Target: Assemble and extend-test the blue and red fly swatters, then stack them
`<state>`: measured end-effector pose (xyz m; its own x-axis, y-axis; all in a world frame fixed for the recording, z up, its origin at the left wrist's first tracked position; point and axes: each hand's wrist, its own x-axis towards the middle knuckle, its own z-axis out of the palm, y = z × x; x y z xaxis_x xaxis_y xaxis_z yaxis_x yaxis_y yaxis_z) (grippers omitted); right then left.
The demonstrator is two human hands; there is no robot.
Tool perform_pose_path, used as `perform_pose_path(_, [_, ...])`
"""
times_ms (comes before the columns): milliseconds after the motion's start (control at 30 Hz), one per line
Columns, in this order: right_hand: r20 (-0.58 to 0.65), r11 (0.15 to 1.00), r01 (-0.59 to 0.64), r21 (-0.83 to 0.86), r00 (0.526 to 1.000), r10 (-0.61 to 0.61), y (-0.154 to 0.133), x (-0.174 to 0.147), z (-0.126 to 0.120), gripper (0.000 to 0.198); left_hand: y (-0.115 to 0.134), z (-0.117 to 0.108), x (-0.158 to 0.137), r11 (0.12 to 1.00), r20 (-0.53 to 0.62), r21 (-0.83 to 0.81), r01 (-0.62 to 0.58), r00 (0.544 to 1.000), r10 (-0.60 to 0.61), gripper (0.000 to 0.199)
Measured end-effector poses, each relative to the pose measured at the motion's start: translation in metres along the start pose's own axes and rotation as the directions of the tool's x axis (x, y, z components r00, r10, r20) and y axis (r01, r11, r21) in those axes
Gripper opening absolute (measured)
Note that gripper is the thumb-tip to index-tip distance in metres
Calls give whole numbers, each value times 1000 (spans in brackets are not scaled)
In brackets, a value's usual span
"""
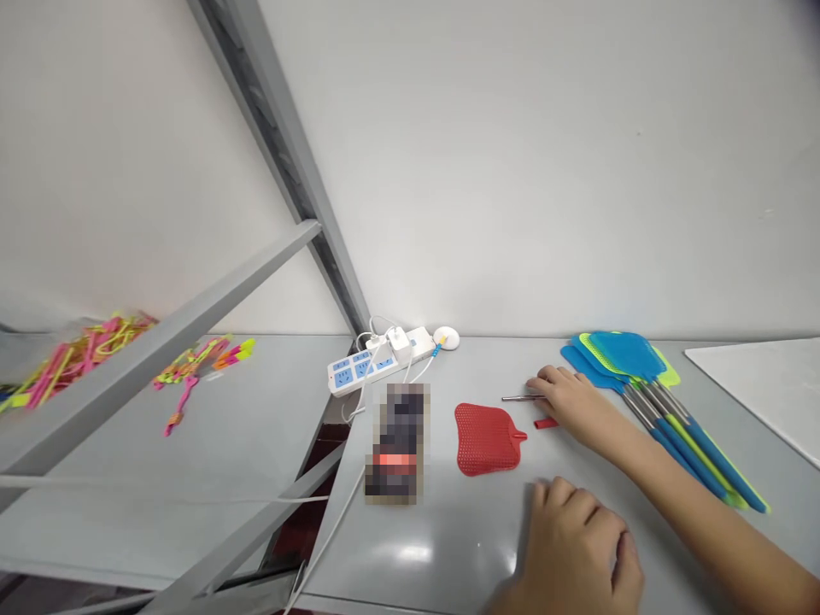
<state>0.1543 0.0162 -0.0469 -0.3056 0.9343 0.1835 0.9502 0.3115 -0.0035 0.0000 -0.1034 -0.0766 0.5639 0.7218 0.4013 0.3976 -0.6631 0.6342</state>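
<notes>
A red flyswatter head [490, 440] with a short neck lies flat on the grey table. To its right, my right hand [567, 397] reaches in with its fingers curled over a thin metal rod [520, 398], whose left end sticks out. The rest of the rod is hidden beneath the hand. A red tube-like piece [545, 423] shows beside it, partly under the same hand. Nearer to me, my left hand [580, 542] is over the table, its fingers loosely bent and thumb apart, with nothing visible in it.
Blue and green flyswatters [666, 418] are piled at right, beside a white board [769, 384]. A power strip [362, 367] with cables and a pixelated object [397, 444] lie left. Grey metal bars [211, 312] cross before another table holding pink and yellow pieces [96, 350].
</notes>
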Motion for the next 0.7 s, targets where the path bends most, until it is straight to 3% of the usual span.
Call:
perform_pose_path(133, [-6,999,50,21,999,-49,0,13,4,16,0,-11,1,997,-17,-37,69,997,-69,4])
perform_pose_path(267, [-86,995,70,70,994,-64,11,9,-15,13,1,-17,4,996,-104,-22,81,991,-83,3])
perform_pose_path(333, [-162,995,46,93,986,-31,21,-2,-33,10,4,-20,6,994,-154,13,112,982,-108,7])
perform_pose_path(400, [-273,987,-48,152,958,89,29,-19,-53,14,9,-22,15,980,-156,97,174,975,-158,10])
perform_pose_path(433, [-336,972,-116,206,924,182,31,-29,-61,17,11,-22,22,965,-137,167,204,974,-182,11])
perform_pose_path(500, [-431,821,-283,496,741,515,29,-49,-73,21,12,-23,43,910,-66,347,227,974,-218,20])
perform_pose_path(533, [-435,724,-268,635,651,622,26,-59,-77,22,11,-24,56,876,-25,432,216,973,-227,27])
perform_pose_path(600, [-407,521,-86,849,521,750,17,-75,-77,26,3,-24,83,831,39,520,195,967,-251,34])
perform_pose_path(700, [-398,414,23,910,330,856,2,-93,-65,27,-16,-26,114,836,92,522,168,964,-250,30])
